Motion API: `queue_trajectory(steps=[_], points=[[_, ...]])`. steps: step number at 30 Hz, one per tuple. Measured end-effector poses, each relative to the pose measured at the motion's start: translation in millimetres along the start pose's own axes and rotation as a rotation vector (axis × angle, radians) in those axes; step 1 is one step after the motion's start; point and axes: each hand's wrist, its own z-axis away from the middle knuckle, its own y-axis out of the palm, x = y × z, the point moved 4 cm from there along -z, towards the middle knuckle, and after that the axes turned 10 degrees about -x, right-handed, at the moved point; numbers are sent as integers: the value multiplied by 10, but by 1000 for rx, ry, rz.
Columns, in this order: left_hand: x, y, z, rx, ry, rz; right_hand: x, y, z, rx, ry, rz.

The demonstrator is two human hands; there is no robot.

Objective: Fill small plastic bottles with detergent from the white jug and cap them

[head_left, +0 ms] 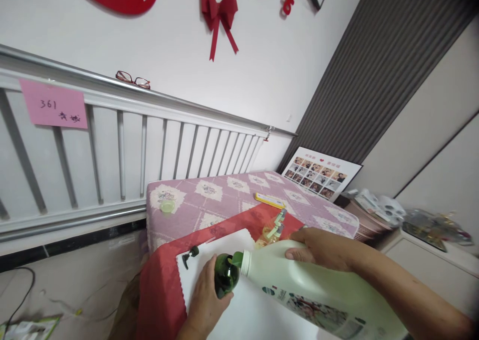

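Note:
My left hand (209, 292) is wrapped round a dark green bottle (225, 275) with its top open. My right hand (318, 249) grips a large pale green jug (310, 285), which lies tilted on its side in the air. The jug's green spout (236, 259) meets the mouth of the small bottle. Whether liquid is flowing I cannot tell. A dark green pump head (190, 256) lies on the white mat (247, 305), just beyond my left hand. Behind the jug's neck stand spray bottles (275, 230) with amber contents, partly hidden.
A red cloth (159, 280) and a purple patterned cover (194, 215) lie on the bed-like surface. On it are a light green round cap (167, 206) and a yellow box (269, 200). A white radiator (112, 150) runs along the wall; a photo board (318, 173) leans at the far end.

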Motion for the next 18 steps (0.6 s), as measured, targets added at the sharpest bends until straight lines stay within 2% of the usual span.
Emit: queue_trajectory(steps=[3,18], points=[[-26,-28,-6,4,-32,19,-17,25,-5,66,38,-15],[-46,-49,-6,7,-33,10,-10,29,-6,71,43,-9]])
